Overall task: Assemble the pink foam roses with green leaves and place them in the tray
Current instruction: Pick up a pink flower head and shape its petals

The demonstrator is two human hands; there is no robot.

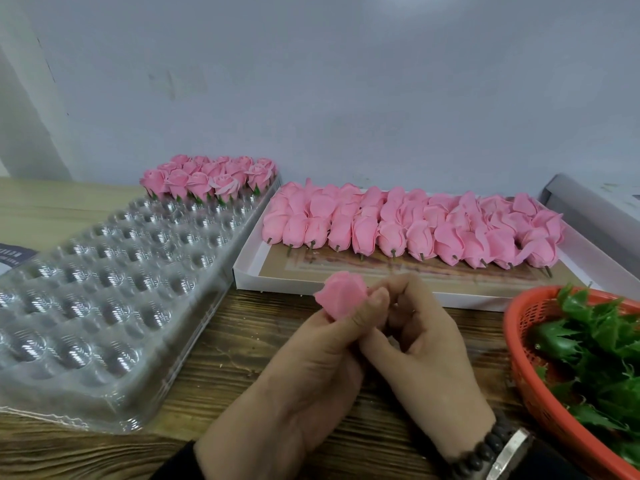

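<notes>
Both hands are bare, the left hand [304,368] emerging from a dark sleeve [176,462] and the right hand [426,355] wearing a dark beaded bracelet [481,448] beside a silver band [509,452] at the wrist.

Left hand [311,362] pinches one pink foam rose [341,296]; right hand [426,344] curls against it. Clear plastic tray [104,289] on wooden counter [242,358], finished roses [207,176] at far end. White box [263,271] of unassembled roses [415,226]. Orange basket [530,386] of green leaves [595,341].
</notes>
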